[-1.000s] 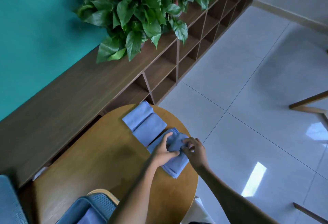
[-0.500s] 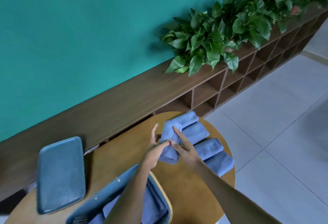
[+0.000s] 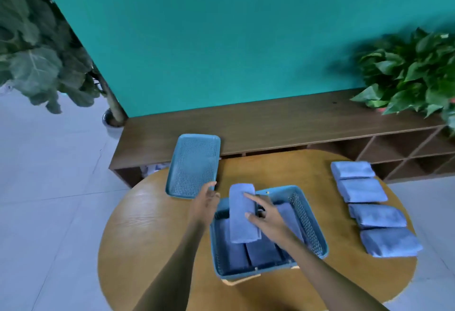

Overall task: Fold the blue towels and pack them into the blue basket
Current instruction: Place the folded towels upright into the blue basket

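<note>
- Head view: a leafy plant (image 3: pixel 37 47) is being shown at the far left, standing on the tiled floor (image 3: pixel 49 187) beside the teal wall (image 3: pixel 221 34).
- A blue lid (image 3: pixel 193 165) is being seen lying flat on the round wooden table (image 3: pixel 152 224), left of the basket.
- The left hand (image 3: pixel 205 203) is being held with fingers straight and loosely spread, just at the lid's near edge; contact cannot be told.
- A folded blue towel (image 3: pixel 242 213) is being held over the blue basket (image 3: pixel 310 224), tilted above the packed towels (image 3: pixel 261 252) inside.
- The right hand (image 3: pixel 267 218) is being kept against the towel's right side, finger and thumb extended along it.
- 4 folded towels (image 3: pixel 371 208) are being shown in a row on the table, right of the basket.
- A wooden shelf unit (image 3: pixel 283 123) and a green plant (image 3: pixel 413 76) are being seen behind.
</note>
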